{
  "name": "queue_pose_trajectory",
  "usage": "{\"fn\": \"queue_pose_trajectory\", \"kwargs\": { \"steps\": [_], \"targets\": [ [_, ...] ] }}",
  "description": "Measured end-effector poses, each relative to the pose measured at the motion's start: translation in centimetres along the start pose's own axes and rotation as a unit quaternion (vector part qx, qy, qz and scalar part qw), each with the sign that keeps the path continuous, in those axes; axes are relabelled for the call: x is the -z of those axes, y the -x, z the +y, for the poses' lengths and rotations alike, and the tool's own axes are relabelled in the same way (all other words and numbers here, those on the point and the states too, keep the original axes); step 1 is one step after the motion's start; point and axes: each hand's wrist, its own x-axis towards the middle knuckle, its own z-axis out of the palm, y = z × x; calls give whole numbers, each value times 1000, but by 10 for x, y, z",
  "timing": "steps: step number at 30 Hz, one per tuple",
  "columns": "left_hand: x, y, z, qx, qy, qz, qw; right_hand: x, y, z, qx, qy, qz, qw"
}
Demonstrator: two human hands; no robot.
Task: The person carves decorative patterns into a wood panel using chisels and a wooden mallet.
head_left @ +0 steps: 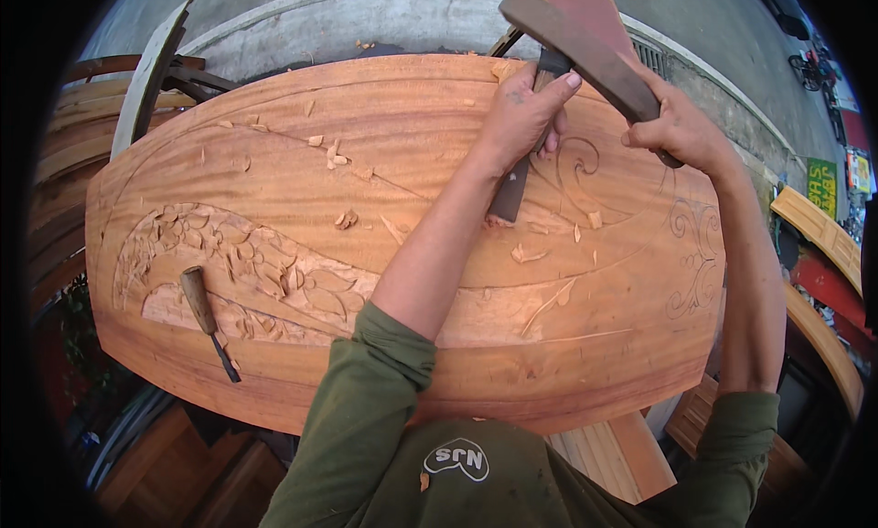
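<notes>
My left hand [521,116] is wrapped round the handle of a broad chisel. The chisel's blade [510,191] slants down to the carved wooden panel [412,244], its tip at a small pale cut. Over the top of the chisel, my right hand [677,125] grips one end of a dark wooden mallet [585,52]. The mallet looks close to the chisel handle; I cannot tell whether they touch. Behind it shows a reddish flat piece [585,2], and whether it is joined to the mallet is unclear. Carved leaves [238,253] cover the panel's left part; drawn scrolls [695,253] mark its right.
A second, narrower chisel [207,317] with a wooden handle lies on the panel at the left. Loose wood shavings [334,155] are scattered about. Stacked boards [82,153] stand at the far left, curved wooden pieces [823,231] at the right. Pavement [366,25] lies beyond.
</notes>
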Motion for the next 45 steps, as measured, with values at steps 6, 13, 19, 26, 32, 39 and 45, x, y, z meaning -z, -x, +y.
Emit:
{"fn": "queue_pose_trajectory", "kwargs": {
  "steps": [6, 13, 19, 26, 32, 39, 45],
  "targets": [
    [1, -1, -5, 7, 5, -6, 1000, 24, -7, -17, -12, -22, 158, 987],
    [3, 9, -3, -1, 24, 32, 999, 4, -7, -16, 69, 41, 65, 995],
    [4, 5, -3, -17, 26, 19, 999, 8, -14, -33, -9, -30, 143, 989],
    [5, 7, 4, 0, 80, -2, 997, 7, -8, -19, 109, 73, 91, 987],
    [9, 6, 8, -68, 92, 44, 992, 1, -1, -19, 43, -76, 262, 961],
    [10, 6, 11, -87, 81, 56, 991, 7, 16, -20, 85, -59, 274, 956],
    [7, 7, 15, -88, 71, 41, 993, 23, 30, -17, 90, -66, 309, 945]
  ]
}}
